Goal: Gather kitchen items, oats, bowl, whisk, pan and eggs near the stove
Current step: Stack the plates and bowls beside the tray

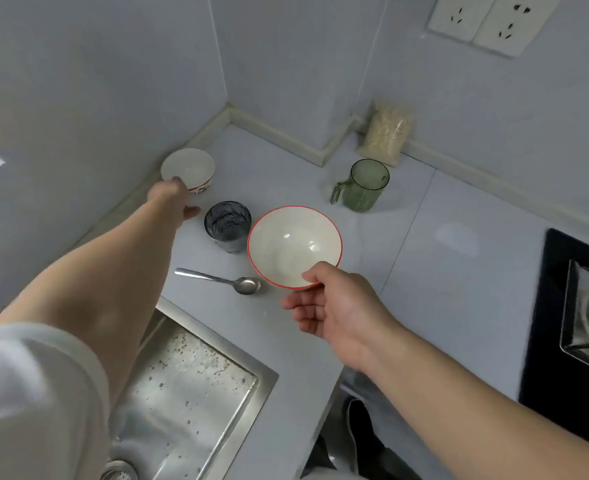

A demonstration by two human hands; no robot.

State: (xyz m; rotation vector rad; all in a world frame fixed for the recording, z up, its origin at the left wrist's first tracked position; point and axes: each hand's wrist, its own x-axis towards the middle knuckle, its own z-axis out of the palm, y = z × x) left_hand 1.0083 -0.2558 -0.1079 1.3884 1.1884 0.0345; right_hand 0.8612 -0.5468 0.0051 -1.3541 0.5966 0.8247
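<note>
A: Okay, far left first. What's the left hand on?
B: It's stretched out over the sink corner, up against the near rim of the small white bowl by the wall. The thumb sticks out to the side and the fingers are hidden behind the hand. Can't tell if it grips or just touches.
A: Next along?
B: A spoon lies flat on the surface, with a dark glass upright behind it. Neither is touched.
A: Then the big bowl?
B: The red-rimmed bowl is just beside the glass. The right hand has it clamped, thumb hooked over the near rim and fingers curled underneath.
A: Further right?
B: A green mug, then the bag of oats leaning on the back wall. The stove is at the far right edge, well apart from both bowls.
A: Step?
B: I'd log it as the bowl pickup, early in the task. The oats aren't moved over yet, and the whisk, pan and eggs are not in view.
A: Next move?
B: Probably carry the red-rimmed bowl rightward to the bare surface beside the stove. It needs to clear the glass and mug and stay level. The left hand needs a firm hold on the small bowl before lifting.
</note>
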